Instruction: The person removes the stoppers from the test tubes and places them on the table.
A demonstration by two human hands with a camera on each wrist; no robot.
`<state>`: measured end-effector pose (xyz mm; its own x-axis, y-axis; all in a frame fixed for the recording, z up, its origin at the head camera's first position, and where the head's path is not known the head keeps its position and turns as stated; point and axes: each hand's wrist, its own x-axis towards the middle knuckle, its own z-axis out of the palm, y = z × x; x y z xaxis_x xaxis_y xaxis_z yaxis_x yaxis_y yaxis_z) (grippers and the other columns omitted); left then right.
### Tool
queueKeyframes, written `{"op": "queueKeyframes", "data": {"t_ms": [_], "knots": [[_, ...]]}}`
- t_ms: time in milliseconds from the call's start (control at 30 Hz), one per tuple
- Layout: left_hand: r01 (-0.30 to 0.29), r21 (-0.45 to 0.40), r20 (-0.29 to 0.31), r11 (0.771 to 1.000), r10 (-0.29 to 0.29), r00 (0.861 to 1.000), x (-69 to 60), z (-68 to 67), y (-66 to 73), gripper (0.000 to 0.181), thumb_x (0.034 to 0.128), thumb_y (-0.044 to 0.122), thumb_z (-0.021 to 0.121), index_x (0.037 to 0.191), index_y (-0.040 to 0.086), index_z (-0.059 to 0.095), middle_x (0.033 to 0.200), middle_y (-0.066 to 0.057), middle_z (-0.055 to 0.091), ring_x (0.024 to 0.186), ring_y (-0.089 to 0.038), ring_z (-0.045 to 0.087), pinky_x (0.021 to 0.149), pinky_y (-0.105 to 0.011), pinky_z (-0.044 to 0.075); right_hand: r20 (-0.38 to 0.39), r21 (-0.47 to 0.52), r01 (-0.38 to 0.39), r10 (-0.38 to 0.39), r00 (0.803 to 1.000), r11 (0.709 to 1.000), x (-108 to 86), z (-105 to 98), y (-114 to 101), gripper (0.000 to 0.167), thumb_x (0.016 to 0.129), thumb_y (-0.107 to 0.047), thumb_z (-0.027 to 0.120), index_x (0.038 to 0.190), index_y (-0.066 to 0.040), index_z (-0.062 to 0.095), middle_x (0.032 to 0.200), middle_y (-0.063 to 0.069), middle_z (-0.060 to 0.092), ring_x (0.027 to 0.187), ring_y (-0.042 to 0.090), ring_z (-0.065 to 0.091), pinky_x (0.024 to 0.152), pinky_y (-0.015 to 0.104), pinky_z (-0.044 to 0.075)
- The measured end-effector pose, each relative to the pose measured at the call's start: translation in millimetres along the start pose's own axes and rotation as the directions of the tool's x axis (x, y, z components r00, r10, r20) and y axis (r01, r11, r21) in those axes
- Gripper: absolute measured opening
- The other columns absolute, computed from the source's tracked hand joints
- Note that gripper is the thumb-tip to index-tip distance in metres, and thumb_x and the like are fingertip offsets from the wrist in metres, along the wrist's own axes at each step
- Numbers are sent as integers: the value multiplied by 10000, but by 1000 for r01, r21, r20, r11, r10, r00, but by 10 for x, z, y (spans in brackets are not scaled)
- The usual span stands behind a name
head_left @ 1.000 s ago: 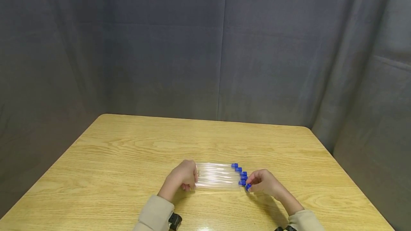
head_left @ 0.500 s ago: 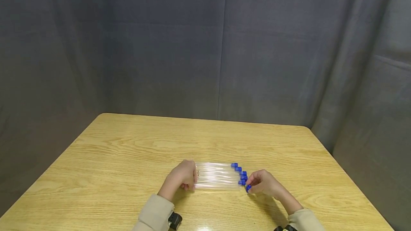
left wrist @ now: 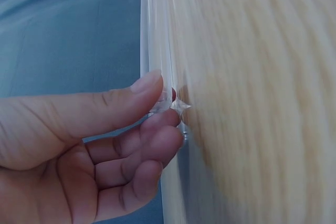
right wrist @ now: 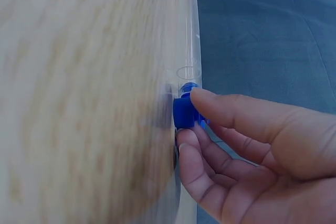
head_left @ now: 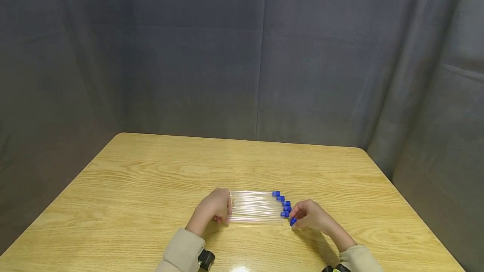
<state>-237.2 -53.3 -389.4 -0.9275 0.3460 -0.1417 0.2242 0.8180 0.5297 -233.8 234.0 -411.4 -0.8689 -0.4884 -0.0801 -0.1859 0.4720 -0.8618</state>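
Several clear tubes (head_left: 257, 207) lie side by side on the table, most with blue caps (head_left: 286, 209) at their right ends. My left hand (head_left: 214, 205) grips the near tube's left end; in the left wrist view the thumb and fingers of that hand (left wrist: 105, 145) pinch clear plastic (left wrist: 159, 40). Between the thumb and fingers of my right hand (head_left: 311, 217) is a blue cap (head_left: 293, 221) at the near right corner of the row. The right wrist view shows this hand (right wrist: 257, 150) holding the blue cap (right wrist: 184, 113) beside a clear tube end (right wrist: 189, 61).
The wooden table (head_left: 151, 171) extends behind and to both sides of the tubes. A dark grey curtain (head_left: 189, 74) hangs behind it and along the sides. Black devices are strapped at both wrists, the left one (head_left: 206, 259) near the front edge of the view.
Both hands stay in nearly the same place. The blue cap in my right fingers has turned slightly.
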Motion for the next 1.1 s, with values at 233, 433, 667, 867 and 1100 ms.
{"op": "queueKeyframes", "data": {"t_ms": [233, 433, 667, 867, 1100], "knots": [[-4, -5, 2, 1000, 4, 1000, 5, -8, -6, 210, 573, -80, 783, 558, 44, 614, 473, -11, 532, 386, -111, 520, 355, -157, 363, 4, -19, 0, 0, 1000, 1000, 3, -11, -10, 213, 692, 82, 695, 864, 105, 571, 794, 67, 580, 726, 176, 534, 602, 255, 484], [-6, -18, 6, 1000, 6, 1000, 9, -14, -21, 217, 582, -73, 781, 552, 45, 601, 473, -16, 532, 387, -110, 504, 351, -154, 340, 15, -8, 2, -2, 1000, 1000, 3, -24, -3, 214, 700, 79, 689, 874, 110, 568, 805, 67, 582, 737, 188, 533, 606, 251, 483], [11, -28, 16, 1000, -10, 1000, -5, -50, -29, 218, 611, -59, 772, 572, 45, 585, 511, -27, 530, 400, -108, 499, 405, -214, 435, 33, 9, -1, 1, 999, 1000, -12, -36, -5, 210, 713, 89, 672, 898, 113, 575, 831, 87, 593, 753, 205, 545, 614, 257, 489], [0, -44, 2, 999, 0, 1000, -11, -97, -55, 205, 631, -49, 764, 597, 39, 581, 522, -27, 532, 414, -123, 524, 417, -230, 452, 39, 31, -16, 15, 999, 999, -22, -47, -15, 230, 720, 67, 675, 918, 121, 572, 844, 96, 590, 767, 206, 538, 623, 265, 484], [-28, -77, -56, 997, 23, 998, -14, -157, -83, 155, 637, -72, 749, 638, 3, 613, 580, -32, 548, 446, -146, 542, 421, -230, 450, 36, 58, -30, 28, 999, 998, -33, -55, -18, 242, 735, 41, 679, 932, 127, 568, 848, 95, 589, 769, 200, 536, 630, 258, 481]]}}
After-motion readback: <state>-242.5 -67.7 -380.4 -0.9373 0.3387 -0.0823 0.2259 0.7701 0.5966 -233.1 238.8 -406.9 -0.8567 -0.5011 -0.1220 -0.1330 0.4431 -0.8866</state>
